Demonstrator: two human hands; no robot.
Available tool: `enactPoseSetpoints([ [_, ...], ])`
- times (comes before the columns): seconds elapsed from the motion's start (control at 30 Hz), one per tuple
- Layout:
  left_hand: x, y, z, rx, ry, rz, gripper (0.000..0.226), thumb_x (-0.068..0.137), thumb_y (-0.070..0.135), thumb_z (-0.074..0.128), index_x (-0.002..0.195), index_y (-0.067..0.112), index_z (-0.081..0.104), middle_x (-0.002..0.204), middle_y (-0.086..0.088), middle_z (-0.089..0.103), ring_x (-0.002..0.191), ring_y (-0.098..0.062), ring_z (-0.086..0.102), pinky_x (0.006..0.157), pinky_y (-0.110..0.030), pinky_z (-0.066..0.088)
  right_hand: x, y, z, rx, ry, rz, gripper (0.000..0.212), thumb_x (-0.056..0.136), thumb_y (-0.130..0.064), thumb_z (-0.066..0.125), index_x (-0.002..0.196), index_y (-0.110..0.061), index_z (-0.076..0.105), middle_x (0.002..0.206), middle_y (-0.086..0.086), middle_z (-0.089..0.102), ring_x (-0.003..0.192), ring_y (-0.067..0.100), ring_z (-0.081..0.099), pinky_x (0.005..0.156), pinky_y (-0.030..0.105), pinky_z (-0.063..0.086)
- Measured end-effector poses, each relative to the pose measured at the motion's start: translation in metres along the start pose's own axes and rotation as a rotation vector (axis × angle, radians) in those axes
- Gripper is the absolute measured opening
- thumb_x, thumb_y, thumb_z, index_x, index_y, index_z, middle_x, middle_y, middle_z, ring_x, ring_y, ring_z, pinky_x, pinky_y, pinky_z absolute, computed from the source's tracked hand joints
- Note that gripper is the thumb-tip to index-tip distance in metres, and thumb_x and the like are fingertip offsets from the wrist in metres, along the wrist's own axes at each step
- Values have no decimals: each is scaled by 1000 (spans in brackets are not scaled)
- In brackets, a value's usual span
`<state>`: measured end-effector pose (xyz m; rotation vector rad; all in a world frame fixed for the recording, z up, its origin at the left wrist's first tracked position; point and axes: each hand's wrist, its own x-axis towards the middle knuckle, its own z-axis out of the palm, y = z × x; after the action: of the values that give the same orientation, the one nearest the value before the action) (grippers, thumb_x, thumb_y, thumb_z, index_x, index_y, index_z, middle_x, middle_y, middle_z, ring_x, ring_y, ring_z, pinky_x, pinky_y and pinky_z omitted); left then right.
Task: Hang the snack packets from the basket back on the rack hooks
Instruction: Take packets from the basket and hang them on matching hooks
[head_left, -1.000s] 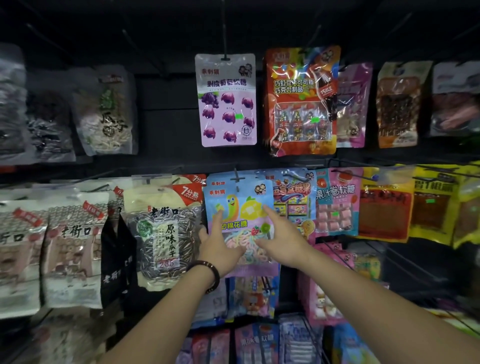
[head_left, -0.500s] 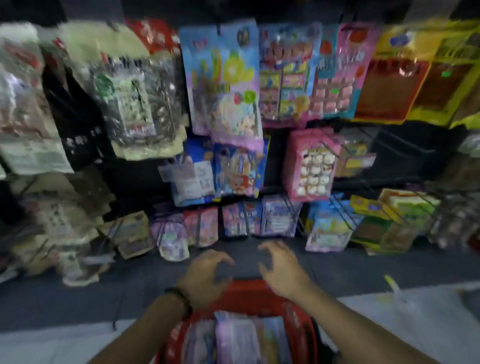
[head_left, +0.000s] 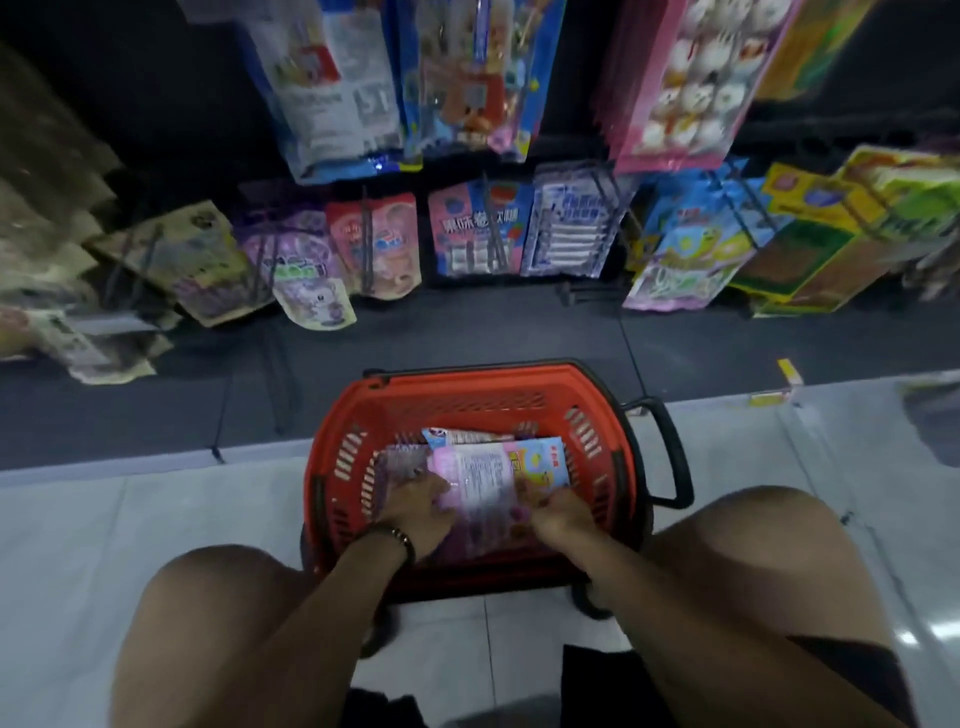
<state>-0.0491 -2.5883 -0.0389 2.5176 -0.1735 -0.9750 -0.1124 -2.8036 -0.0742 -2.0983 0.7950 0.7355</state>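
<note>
From the head camera, looking steeply down, a red slotted plastic basket (head_left: 467, 382) stands on the pale tiled floor (head_left: 156, 519) between the person's bare knees, with its black loop handle (head_left: 670, 452) folded out to the basket's right side. The snack packets lie flat inside the basket. A pink packet with a white printed back panel (head_left: 480, 478) is on top in the middle, a yellow and blue packet (head_left: 540, 465) shows at its right edge, and a purple packet (head_left: 400, 462) shows against the basket's left wall.

Both hands are down inside the basket. The left hand (head_left: 421, 512), with a dark bead bracelet (head_left: 397, 538) on its wrist, lies on the left edge of the pink packet with its fingers close together. The right hand (head_left: 563, 517) sits on the packet's lower right corner with its knuckles bent and its fingertips tucked down. The blur hides whether either hand has actually closed a grip on the packet.

Beyond the basket's far rim a dark step runs across, and the rack rises behind it. More packets hang in rows there, among them a blue cartoon-printed packet (head_left: 467, 78) straight beyond the basket and a pink packet of white round sweets (head_left: 685, 78) beyond it to the right
</note>
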Motion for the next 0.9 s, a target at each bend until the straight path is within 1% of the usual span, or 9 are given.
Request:
enactPoseSetpoints([
  [0.13, 35, -5, 24, -83, 20, -183, 39, 91, 49, 61, 115, 20, 72, 130, -10, 71, 120, -30, 66, 104, -37, 52, -10, -16, 13, 0, -8, -53, 40, 94, -43, 62, 111, -11, 79, 98, 7, 78, 96, 26, 74, 78, 24, 58],
  [0.23, 28, 15, 30, -133, -9, -225, 62, 86, 56, 61, 134, 16, 65, 145, -13, 62, 131, -33, 59, 108, -36, 46, -10, -21, 23, 20, 43, -74, 34, 89, -29, 61, 100, -1, 78, 88, 5, 73, 84, 21, 68, 56, 8, 43],
  [0.37, 43, 15, 49, -207, 34, -315, 53, 97, 45, 68, 132, 6, 67, 137, -19, 68, 127, -33, 64, 94, -34, 47, 20, -1, 51, 94, 28, -112, 36, 75, -24, 60, 101, -11, 81, 88, 5, 81, 83, 22, 77, 77, 40, 65],
  [0.5, 52, 17, 53, -266, 47, -282, 62, 106, 58, 38, 134, 9, 63, 122, -26, 72, 114, -37, 69, 79, -28, 38, -3, -24, 30, 68, 87, -108, 18, 86, -10, 66, 92, -4, 81, 89, 16, 79, 90, 32, 73, 72, 31, 49],
  [0.6, 46, 27, 51, -296, 5, -196, 28, 106, 33, 55, 113, 11, 71, 108, -21, 75, 91, -24, 67, 71, -29, 43, -3, -21, 26, 147, 89, -55, 18, 86, -15, 63, 88, -8, 80, 83, 10, 81, 83, 27, 77, 76, 33, 60],
  [0.67, 44, 25, 53, -340, 37, -163, 11, 101, 20, 60, 92, 15, 63, 95, -16, 71, 86, -22, 62, 72, -34, 48, -2, -19, 25, 205, 94, -23, 22, 88, -26, 63, 92, -13, 81, 84, 7, 81, 83, 26, 79, 81, 36, 64],
  [0.73, 38, 27, 49, -383, 57, -149, 6, 102, 17, 56, 98, 14, 60, 102, -13, 67, 97, -27, 63, 78, -32, 44, -10, -24, 17, 215, 107, 2, 26, 95, -34, 66, 108, -17, 80, 103, 7, 82, 102, 26, 76, 89, 28, 58],
  [0.83, 25, 27, 35, -506, 104, -130, 23, 98, 28, 58, 113, 12, 65, 118, -11, 70, 107, -26, 65, 94, -33, 49, -26, -27, 7, 268, 109, 6, 32, 98, -41, 67, 118, -19, 77, 116, 4, 79, 116, 23, 71, 90, 24, 50],
  [0.9, 10, 20, 22, -645, 168, -110, 38, 83, 35, 55, 114, 18, 68, 119, -11, 74, 109, -29, 70, 103, -45, 53, -36, -25, 2, 303, 91, 32, 34, 95, -45, 70, 112, -16, 77, 112, 6, 79, 111, 25, 72, 88, 26, 51],
])
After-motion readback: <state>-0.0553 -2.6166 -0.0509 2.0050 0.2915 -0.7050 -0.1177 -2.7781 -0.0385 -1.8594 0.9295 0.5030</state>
